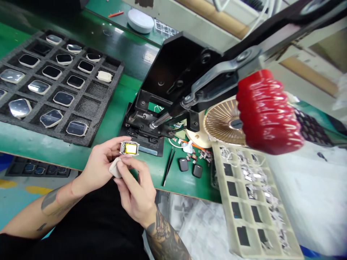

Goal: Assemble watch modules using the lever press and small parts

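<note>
Between the fingers of my left hand (99, 164) is an opened smartwatch body (130, 148), with a yellow-edged pale rectangle showing inside its clear-looking frame. My right hand (138, 187) pinches a small off-white cover (115, 168) just below the watch body. The left fingers also seem to touch this cover. Both hands are close together in front of a black hand press (143, 119). Black tweezers (169, 166) lie on the green bench to the right of my hands, with two small black square pieces (183, 164) beside them.
A grey foam tray (93, 124) of watches stands at the left. The press's red lever grip (268, 112) juts out at the upper right. Behind it is a fan (225, 121). A cream compartment tray (225, 187) with small parts lies at the right.
</note>
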The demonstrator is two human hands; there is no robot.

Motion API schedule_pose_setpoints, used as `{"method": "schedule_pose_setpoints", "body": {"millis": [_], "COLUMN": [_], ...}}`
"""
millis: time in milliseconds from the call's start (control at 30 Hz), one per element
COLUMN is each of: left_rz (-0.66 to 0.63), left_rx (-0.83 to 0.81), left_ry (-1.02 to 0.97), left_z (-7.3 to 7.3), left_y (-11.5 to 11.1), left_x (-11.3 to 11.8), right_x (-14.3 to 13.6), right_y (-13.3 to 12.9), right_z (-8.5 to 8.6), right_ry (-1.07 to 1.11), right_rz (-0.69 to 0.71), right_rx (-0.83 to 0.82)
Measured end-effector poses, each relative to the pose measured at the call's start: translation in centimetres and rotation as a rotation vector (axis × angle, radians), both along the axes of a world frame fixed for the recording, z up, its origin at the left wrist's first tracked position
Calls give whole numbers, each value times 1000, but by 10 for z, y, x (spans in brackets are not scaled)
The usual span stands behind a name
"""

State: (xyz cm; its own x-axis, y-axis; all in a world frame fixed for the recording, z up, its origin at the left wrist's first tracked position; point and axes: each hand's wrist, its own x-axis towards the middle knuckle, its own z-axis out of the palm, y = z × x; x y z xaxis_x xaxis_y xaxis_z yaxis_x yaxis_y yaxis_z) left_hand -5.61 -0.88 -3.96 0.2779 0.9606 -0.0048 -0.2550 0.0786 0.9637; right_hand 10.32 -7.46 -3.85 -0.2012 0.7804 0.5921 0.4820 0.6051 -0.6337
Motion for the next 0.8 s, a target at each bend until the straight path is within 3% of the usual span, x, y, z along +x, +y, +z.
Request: {"method": "schedule_pose_setpoints", "body": {"millis": [133,233,300,567,800], "left_rz": [-73,-145,-173,-166,-137], "left_rx": [-20,-17,2,55,45], "left_ry": [16,80,96,102,8], "left_z": [-1,1,2,0,-5], "left_y": [0,-1,-1,-1,-4], "left_x": [-1,-3,-4,-6,-5], "right_x": [20,40,47,34,38], "right_y": [1,8,14,25,19], "right_z": [8,11,12,11,8], "right_ry": [89,76,45,-6,125], "right_rz": [-59,-173,-172,-77,-218], "right_rx": [-45,-54,-63,-71,-202]}}
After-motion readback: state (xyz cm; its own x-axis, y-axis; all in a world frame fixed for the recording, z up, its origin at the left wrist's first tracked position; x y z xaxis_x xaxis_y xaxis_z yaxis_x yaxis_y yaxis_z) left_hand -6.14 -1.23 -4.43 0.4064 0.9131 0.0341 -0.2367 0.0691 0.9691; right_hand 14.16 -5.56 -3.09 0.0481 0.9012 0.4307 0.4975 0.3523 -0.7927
